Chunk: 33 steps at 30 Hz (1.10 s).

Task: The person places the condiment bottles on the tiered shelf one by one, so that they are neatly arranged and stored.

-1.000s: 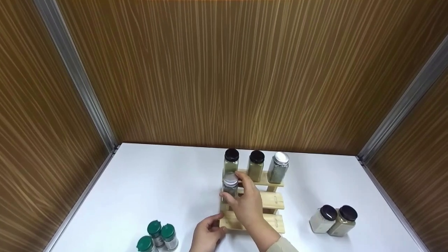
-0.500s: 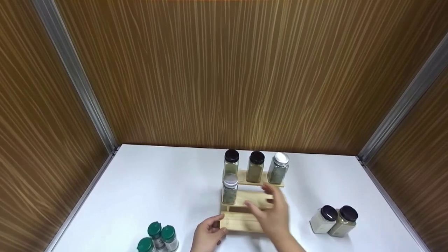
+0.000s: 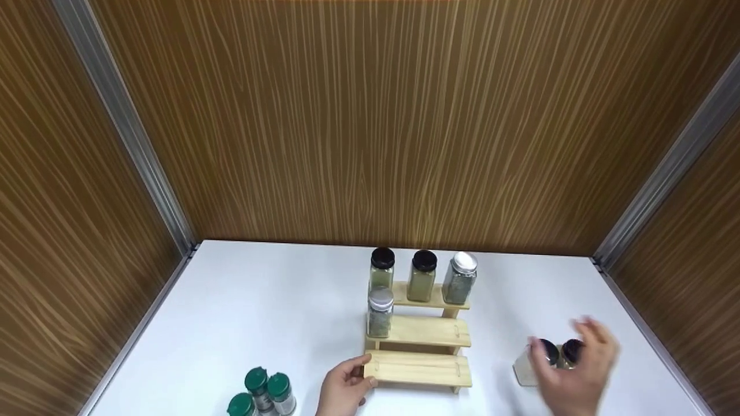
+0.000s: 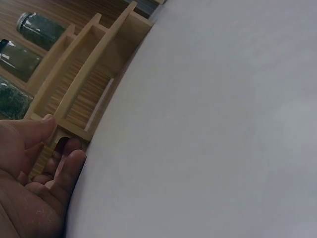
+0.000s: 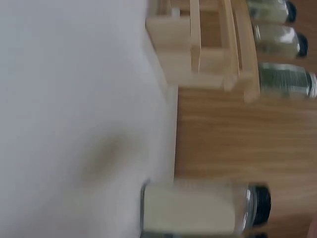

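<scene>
A three-tier wooden spice rack (image 3: 422,367) stands on the white table, its lower left end pinched by my left hand (image 3: 342,388). In the left wrist view, that thumb and fingers sit at the rack's near end. The top tier carries two black-lidded spice jars (image 3: 421,283) and a silver-lidded jar (image 3: 459,282). On the middle tier's left end sits another silver-lidded jar (image 3: 380,321). My right hand (image 3: 575,375), blurred, has its thumb and fingers spread around a white-filled jar (image 3: 525,370) and a black-lidded jar (image 3: 569,355), partly hiding both. Contact with them cannot be told.
Several green-capped shakers (image 3: 280,393) are grouped at the table's front left, partly cut off by the frame. Wood-grain panels (image 3: 370,127) enclose the back and both sides, with metal posts in the corners. White table surface (image 3: 260,300) extends left of the rack.
My right hand has let go of the silver-lidded jar on the middle tier and moved right to the two black-lidded jars. My left hand has stayed at the rack's end.
</scene>
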Each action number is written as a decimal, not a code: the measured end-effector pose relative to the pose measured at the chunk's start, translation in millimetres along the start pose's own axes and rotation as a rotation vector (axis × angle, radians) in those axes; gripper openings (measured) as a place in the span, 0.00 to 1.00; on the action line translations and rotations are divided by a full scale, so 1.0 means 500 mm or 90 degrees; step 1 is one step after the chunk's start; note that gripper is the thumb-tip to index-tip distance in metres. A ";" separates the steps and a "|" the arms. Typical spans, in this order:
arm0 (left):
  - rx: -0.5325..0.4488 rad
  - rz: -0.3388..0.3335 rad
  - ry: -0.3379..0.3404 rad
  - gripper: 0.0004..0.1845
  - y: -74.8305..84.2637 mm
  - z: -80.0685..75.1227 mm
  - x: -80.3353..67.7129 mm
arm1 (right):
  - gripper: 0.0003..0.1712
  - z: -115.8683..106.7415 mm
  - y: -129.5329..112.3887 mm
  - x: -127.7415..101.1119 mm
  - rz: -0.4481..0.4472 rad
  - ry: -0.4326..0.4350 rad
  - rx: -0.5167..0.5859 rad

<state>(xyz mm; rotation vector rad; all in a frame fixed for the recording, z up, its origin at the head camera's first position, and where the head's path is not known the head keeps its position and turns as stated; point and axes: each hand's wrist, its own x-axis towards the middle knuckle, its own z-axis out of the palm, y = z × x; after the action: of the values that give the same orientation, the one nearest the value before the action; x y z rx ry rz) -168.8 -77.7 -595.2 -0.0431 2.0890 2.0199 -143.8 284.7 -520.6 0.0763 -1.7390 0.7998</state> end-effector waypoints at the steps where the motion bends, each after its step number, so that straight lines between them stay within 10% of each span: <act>1: 0.000 0.001 0.000 0.27 0.000 0.000 0.000 | 0.41 -0.017 0.009 0.003 0.036 -0.010 -0.006; 14: -0.017 0.011 -0.001 0.26 -0.001 -0.002 -0.004 | 0.73 -0.098 0.073 -0.012 0.428 -0.221 0.010; 20: -0.018 0.021 -0.001 0.26 -0.003 -0.002 -0.005 | 0.76 -0.114 0.118 -0.035 0.413 -0.320 0.083; 33: -0.023 0.018 -0.002 0.26 -0.005 -0.003 -0.005 | 0.61 -0.123 0.142 -0.044 0.374 -0.376 -0.039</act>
<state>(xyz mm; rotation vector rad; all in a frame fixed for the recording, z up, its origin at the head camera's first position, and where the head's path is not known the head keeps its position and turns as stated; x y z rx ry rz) -166.1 -79.5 -597.0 -0.0161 2.0626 2.0720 -116.6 364.9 -566.8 -0.2798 -2.3922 1.2324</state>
